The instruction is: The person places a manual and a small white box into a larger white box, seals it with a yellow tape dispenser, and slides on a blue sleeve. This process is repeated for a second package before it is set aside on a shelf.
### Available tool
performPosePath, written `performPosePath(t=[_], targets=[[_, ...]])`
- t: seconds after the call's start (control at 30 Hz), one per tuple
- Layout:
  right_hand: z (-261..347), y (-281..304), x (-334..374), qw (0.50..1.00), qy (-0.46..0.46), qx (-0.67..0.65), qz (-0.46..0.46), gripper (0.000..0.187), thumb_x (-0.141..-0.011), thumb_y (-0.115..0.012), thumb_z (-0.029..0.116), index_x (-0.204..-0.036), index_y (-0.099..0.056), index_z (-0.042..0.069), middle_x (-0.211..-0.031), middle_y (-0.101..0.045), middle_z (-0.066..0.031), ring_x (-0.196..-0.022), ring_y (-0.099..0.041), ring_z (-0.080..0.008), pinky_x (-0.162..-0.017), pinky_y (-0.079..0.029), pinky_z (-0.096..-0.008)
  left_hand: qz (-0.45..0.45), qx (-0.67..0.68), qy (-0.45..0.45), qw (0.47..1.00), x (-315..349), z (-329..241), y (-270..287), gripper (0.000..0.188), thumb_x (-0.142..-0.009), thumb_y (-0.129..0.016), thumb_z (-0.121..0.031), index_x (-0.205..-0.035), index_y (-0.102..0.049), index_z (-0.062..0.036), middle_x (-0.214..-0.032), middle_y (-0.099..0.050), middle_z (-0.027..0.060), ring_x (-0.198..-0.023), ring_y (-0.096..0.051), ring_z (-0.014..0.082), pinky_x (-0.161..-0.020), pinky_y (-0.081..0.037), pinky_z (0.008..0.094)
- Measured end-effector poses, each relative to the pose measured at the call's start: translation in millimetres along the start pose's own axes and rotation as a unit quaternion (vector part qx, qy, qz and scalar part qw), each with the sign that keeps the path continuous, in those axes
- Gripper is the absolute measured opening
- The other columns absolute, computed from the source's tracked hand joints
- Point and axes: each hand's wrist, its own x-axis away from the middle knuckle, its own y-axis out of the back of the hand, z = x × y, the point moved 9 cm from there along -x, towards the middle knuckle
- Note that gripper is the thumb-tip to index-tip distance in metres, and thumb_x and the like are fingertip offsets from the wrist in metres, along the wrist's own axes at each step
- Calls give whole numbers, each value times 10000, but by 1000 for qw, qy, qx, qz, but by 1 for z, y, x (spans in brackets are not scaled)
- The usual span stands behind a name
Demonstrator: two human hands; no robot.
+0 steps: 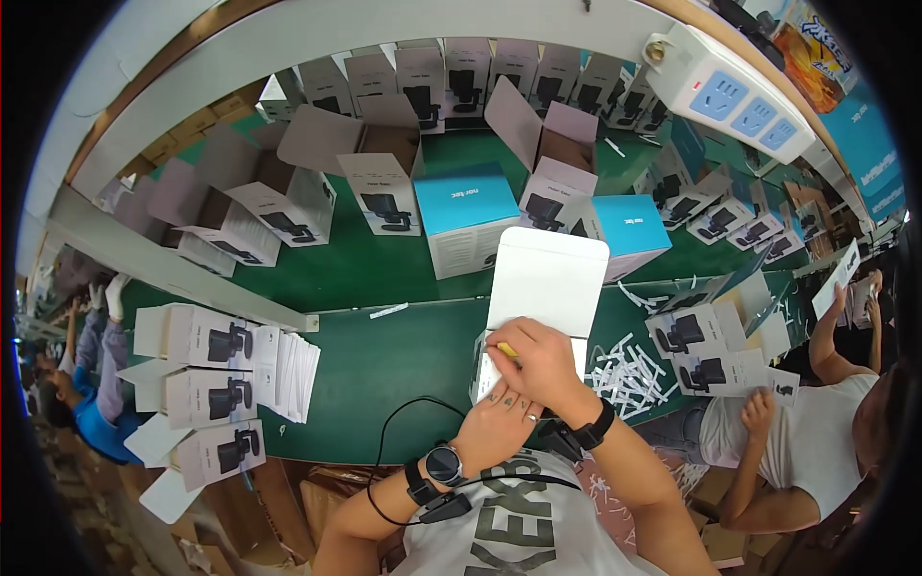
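Observation:
Directly before me stands a white carton [547, 278] with its lid flap raised toward the far side. My right hand [543, 363] is closed over the carton's near part, pinching a small yellow object [506, 349]; its kind is mostly hidden by the fingers. Beneath and nearer to me, my left hand [496, 420] lies with fingers stretched out against the carton's near side, its fingertips partly covered by the right hand. The carton's inside is hidden by both hands.
White paper strips [629, 376] lie heaped right of the carton. A leaflet stack [286, 374] and printed boxes [213, 394] stand left. Open cartons and a blue-topped box [468, 204] line the back. A power strip [735, 96] hangs above. A co-worker [788, 432] sits right; a black cable [384, 432] crosses nearby.

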Motion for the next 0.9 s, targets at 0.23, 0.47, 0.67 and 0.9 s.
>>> performPosePath(t=[0.23, 0.47, 0.67, 0.9], targets=[[2, -1, 4, 999, -7, -6, 42, 171, -811, -783, 122, -954, -703, 72, -907, -697, -92, -802, -695, -307, -704, -559, -377, 4, 7, -4, 1000, 4, 1, -1, 369, -899, -674, -172, -1222, -679, 7, -1267, -671, 214, -1247, -630, 361, -1152, -442, 468], [-80, 122, 70, 955, -271, 121, -25, 253, -867, -785, 87, -1093, -686, 32, -877, -684, -65, -783, -657, -173, -712, -524, -309, -6, -44, -24, 999, -5, -1, 21, 587, -912, -673, -182, -1452, -557, 18, -1530, -531, 228, -1441, -501, 355, -1213, -376, 471], [-107, 83, 45, 893, -294, -320, -119, 456, -976, -726, 204, -1340, -631, -54, -862, -709, -72, -757, -639, -172, -701, -498, -317, 52, -25, -20, 998, -3, 7, 23, 718, -896, -730, -239, -1520, -487, 20, -1589, -472, 218, -1480, -450, 374, -1222, -356, 484], [-56, 67, 99, 821, -293, -487, 56, 385, -1018, -626, 292, -1210, -699, -34, -842, -729, -78, -758, -670, -202, -721, -511, -352, 49, 283, 96, 953, 8, 44, 52, 592, -909, -792, -285, -1375, -595, 22, -1289, -679, 200, -1159, -663, 369, -993, -516, 442]])
